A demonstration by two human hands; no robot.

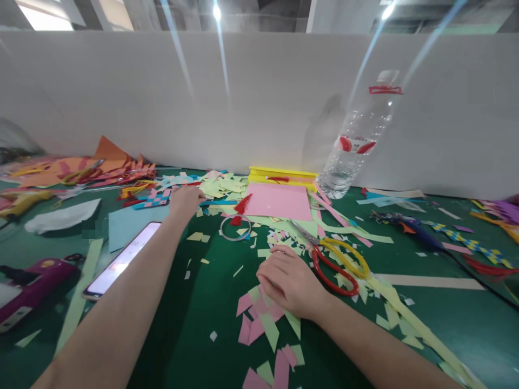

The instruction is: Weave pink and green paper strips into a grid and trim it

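My left hand [185, 201] is stretched to the far side of the table, fingers curled. It is beside a blue and pink checked woven paper piece [156, 199] and a heap of pale green paper scraps [223, 185]; what its fingers hold is hidden. My right hand [287, 278] is nearer to me, its fingers bent together above pink and green paper pieces [263, 316]. Whether it grips any of them cannot be seen. Right beside it lie scissors [338, 265] with red and yellow handles, blades pointing away. A silvery ring [235, 228] and a red tassel [242, 208] lie between the hands.
A pink paper sheet [279, 201] lies before a yellow holder [284, 174]. A clear bottle [359, 140] stands at the white partition. Under my left forearm is a phone [125, 259]. Glue guns, one yellow [30, 204] and one dark blue [421, 232], lie at the sides.
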